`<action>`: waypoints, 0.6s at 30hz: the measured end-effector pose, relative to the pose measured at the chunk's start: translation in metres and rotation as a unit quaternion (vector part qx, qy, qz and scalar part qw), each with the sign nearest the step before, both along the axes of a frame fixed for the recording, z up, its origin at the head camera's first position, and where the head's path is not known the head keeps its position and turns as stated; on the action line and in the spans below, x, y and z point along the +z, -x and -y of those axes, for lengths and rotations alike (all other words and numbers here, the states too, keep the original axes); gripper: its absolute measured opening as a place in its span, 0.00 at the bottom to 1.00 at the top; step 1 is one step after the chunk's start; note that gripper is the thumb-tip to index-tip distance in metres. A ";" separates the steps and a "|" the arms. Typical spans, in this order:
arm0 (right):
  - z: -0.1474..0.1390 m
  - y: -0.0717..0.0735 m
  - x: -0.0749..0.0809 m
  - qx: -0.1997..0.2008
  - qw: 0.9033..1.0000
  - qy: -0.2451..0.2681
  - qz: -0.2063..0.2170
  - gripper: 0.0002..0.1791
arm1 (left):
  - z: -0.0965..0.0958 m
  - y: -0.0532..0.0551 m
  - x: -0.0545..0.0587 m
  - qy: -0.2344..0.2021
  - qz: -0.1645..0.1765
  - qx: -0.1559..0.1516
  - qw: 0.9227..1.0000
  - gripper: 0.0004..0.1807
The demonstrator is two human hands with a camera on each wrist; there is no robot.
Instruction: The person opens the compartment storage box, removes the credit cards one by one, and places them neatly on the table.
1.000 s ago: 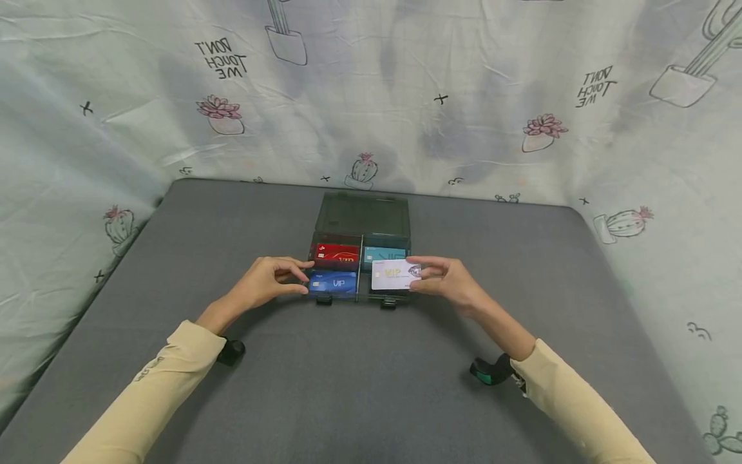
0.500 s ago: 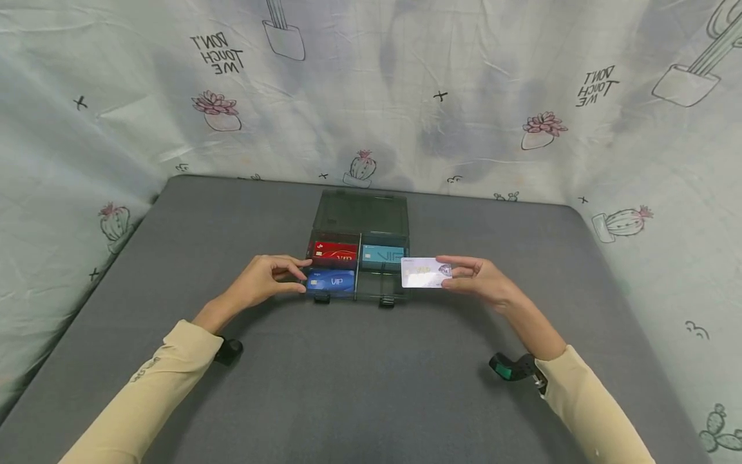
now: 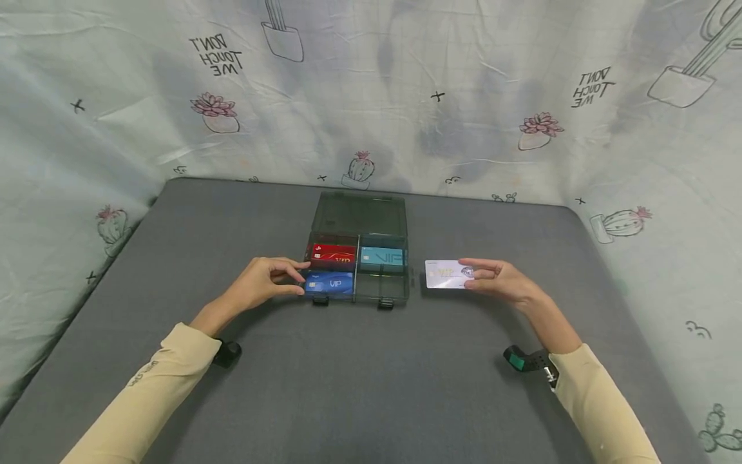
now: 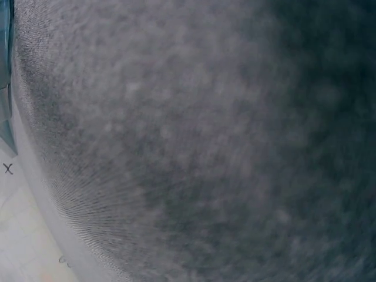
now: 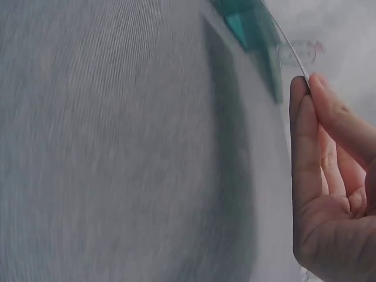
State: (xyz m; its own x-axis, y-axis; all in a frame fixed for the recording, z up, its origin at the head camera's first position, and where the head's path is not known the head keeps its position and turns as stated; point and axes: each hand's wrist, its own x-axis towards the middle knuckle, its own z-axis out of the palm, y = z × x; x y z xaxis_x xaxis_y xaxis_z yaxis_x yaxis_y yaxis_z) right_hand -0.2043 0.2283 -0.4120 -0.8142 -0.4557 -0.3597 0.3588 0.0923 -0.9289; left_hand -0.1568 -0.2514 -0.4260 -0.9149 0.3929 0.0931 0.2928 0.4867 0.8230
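Observation:
In the head view a dark translucent storage box (image 3: 379, 288) lies with its lid (image 3: 359, 214) laid back. My left hand (image 3: 268, 277) touches its left edge, thumb and fingertips apart. A red VIP card (image 3: 333, 254) lies in the back left compartment, a teal card (image 3: 381, 256) in the back right, and a blue card (image 3: 328, 283) in the front left. No card shows in the front right compartment. To the right of the box, my right hand (image 3: 501, 281) pinches a white VIP card (image 3: 445, 275), seen edge-on in the right wrist view.
The box stands on a grey cloth-covered table (image 3: 371, 386). Behind and beside it hangs a pale curtain (image 3: 406, 96) printed with cacti. A dark wrist strap (image 3: 524, 361) juts from under the right sleeve. The left wrist view shows mostly blurred grey cloth.
My right hand has moved rightward with the white card, from over the front right compartment to beside the box. The left hand stays at the box's left edge.

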 end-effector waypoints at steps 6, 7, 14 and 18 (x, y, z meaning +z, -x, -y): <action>-0.017 0.004 -0.005 -0.014 1.000 0.016 0.017 0.26 | 0.000 0.001 -0.001 -0.004 0.003 0.002 1.000 0.08; -0.018 0.005 -0.005 -0.015 0.999 0.022 0.022 0.26 | 0.000 0.001 -0.001 -0.002 0.003 0.003 1.000 0.08; -0.025 0.012 -0.011 -0.013 0.999 0.037 0.024 0.26 | 0.002 0.000 -0.002 0.012 -0.005 0.007 1.000 0.09; -0.028 0.019 -0.015 -0.016 0.999 0.043 0.013 0.26 | 0.002 0.000 -0.001 0.010 0.000 0.007 1.000 0.09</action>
State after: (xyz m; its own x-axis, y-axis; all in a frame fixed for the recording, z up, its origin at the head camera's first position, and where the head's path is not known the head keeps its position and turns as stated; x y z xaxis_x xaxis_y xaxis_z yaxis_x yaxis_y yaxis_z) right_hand -0.2235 0.2566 -0.4274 -0.8201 -0.4594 -0.3411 0.3840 0.0001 -0.9233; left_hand -0.1563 -0.2531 -0.4269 -0.9200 0.3823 0.0858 0.2863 0.5064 0.8134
